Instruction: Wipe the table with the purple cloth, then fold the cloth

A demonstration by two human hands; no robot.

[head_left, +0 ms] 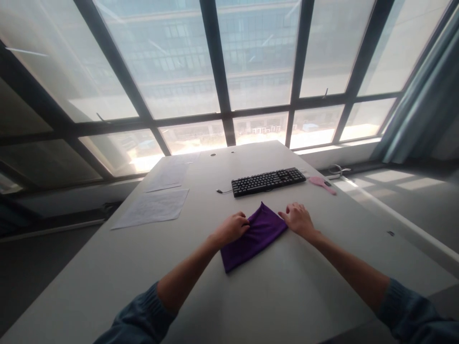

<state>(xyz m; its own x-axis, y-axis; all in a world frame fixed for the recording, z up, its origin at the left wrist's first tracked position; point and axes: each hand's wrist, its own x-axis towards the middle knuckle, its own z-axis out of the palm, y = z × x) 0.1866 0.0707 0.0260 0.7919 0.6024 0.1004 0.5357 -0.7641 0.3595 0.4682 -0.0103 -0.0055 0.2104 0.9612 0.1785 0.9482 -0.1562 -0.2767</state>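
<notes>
left hand (234, 228): fingers pinched on purple cloth (255, 237), bunching its edge | right hand (298, 219): fingers spread flat on far corner, pinning it | cloth flat on desk (287, 296), near keyboard (268, 181)

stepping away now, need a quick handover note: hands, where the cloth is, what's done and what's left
Left hand: grip closed on the left edge of the purple cloth.
Right hand: flat at the cloth's right corner, fingers open.
Cloth: on the white table, in front of the black keyboard; pink brush to the right, papers to the left.
Done: cloth looks folded over.
Left: smoothing or further folds, apparently.
</notes>
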